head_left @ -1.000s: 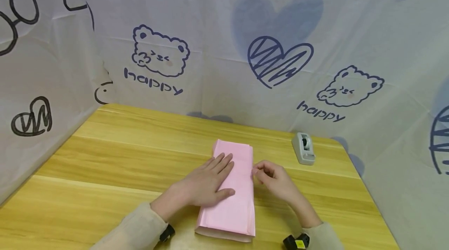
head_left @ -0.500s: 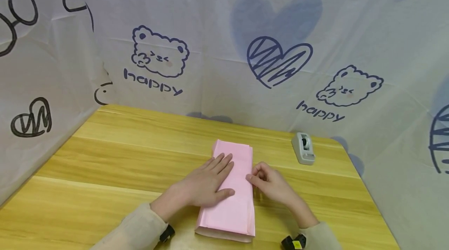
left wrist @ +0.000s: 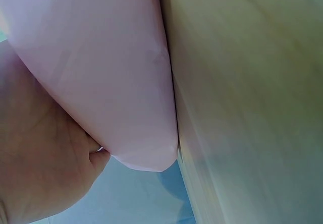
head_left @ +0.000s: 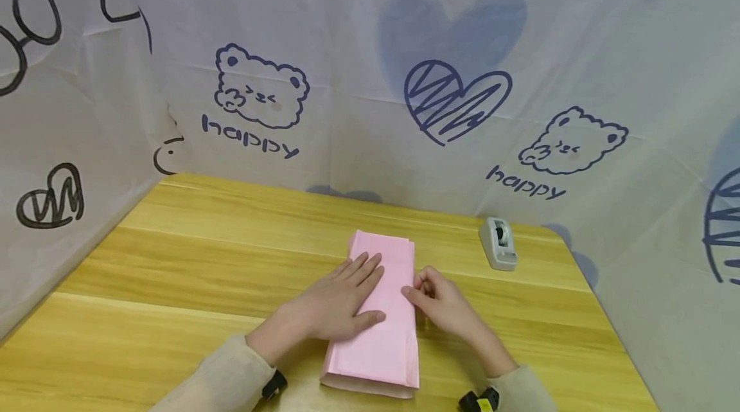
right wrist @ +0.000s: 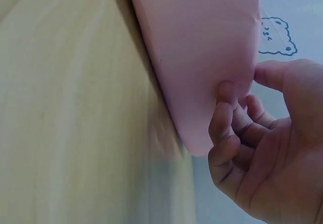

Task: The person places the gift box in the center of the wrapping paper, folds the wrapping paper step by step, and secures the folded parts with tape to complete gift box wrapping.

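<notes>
A long pink paper packet (head_left: 378, 348) lies on the table, its near end showing a paler underside or inside. My left hand (head_left: 338, 303) rests flat across its top left part, fingers spread. In the left wrist view that palm (left wrist: 40, 148) lies along the upper edge of the packet. At the right long edge, my right hand (head_left: 442, 303) pinches the paper: the thumb is on top and the fingers curl against the side. The right wrist view shows this right hand (right wrist: 267, 153) with the thumb at the upper edge and a fingertip pressed on the pink side face.
A grey tape dispenser (head_left: 498, 245) stands at the back right of the wooden table (head_left: 173, 258). Behind the table hangs a white cloth (head_left: 347, 45) printed with bears and hearts. Black wrist cameras sit at both sleeves.
My right hand has shifted slightly left, its thumb moving from beside the packet's right edge onto the top. My left hand stays on the packet, which has not moved.
</notes>
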Available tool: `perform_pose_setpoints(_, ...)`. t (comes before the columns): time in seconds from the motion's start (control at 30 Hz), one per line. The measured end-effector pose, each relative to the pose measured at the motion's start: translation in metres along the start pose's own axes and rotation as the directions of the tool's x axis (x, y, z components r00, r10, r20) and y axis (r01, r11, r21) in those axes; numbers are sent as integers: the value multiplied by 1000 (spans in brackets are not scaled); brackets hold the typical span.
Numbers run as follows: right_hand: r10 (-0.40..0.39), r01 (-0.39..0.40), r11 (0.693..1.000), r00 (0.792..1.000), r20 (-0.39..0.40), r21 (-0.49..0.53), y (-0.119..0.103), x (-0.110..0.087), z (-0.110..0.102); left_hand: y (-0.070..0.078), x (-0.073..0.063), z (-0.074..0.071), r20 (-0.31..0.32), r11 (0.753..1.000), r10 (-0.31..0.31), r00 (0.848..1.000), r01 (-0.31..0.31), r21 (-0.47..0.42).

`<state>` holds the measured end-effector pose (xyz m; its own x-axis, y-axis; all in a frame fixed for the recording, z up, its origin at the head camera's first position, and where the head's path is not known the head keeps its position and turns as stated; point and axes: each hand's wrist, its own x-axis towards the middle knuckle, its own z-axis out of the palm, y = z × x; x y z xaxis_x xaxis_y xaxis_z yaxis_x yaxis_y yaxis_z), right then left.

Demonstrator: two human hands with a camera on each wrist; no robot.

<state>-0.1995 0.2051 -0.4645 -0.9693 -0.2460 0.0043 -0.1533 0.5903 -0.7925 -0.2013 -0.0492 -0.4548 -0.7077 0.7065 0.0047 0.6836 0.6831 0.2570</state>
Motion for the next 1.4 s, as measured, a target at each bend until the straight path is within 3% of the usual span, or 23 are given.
perform_pose_setpoints(0.13, -34, 30, 995, 999, -37, -95, -5, -3, -4, 0, -1, -1, 0, 1000, 0, 1000, 0, -8)
perform_pose_setpoints(0.27, -168, 156, 962, 985, -37, -226, -13, -9, -13, 0, -1, -2, -10, 1000, -2, 1000, 2, -18)
perform_pose_setpoints(0.37, -260, 274, 909, 962, 86, -315, -18, -15, -18, -1, -1, -2, -15, 1000, -6, 1000, 6, -28)
perform_pose_setpoints(0.47, -267, 342, 872, 932, 244, -351, -18, -20, -21, -1, -1, -2, -10, 999, -12, 1000, 12, -41)
perform_pose_setpoints(0.57, -238, 353, 870, 912, 332, -344, -17, -22, -21, -1, -1, -4, 0, 999, -12, 1000, 12, -52)
perform_pose_setpoints(0.77, -231, 350, 884, 903, 363, -309, -14, -21, -22, -7, -5, -14, 29, 998, -15, 999, 16, -56)
perform_pose_setpoints(0.93, -191, 291, 912, 925, 329, -290, -14, -15, -20, -11, -8, -22, 30, 997, -29, 999, 31, -76)
perform_pose_setpoints(1.07, -132, 223, 924, 948, 288, -311, -14, -10, -18, -13, -5, -20, -23, 999, -22, 999, 21, -38)
perform_pose_setpoints(1.23, -141, 212, 935, 958, 251, -285, -8, 8, -16, -17, 0, -15, -85, 998, -42, 995, 45, 35)
perform_pose_setpoints(1.4, -157, 210, 947, 962, 223, -242, -5, 21, -12, -27, 1, -12, -90, 996, -76, 993, 79, 32)
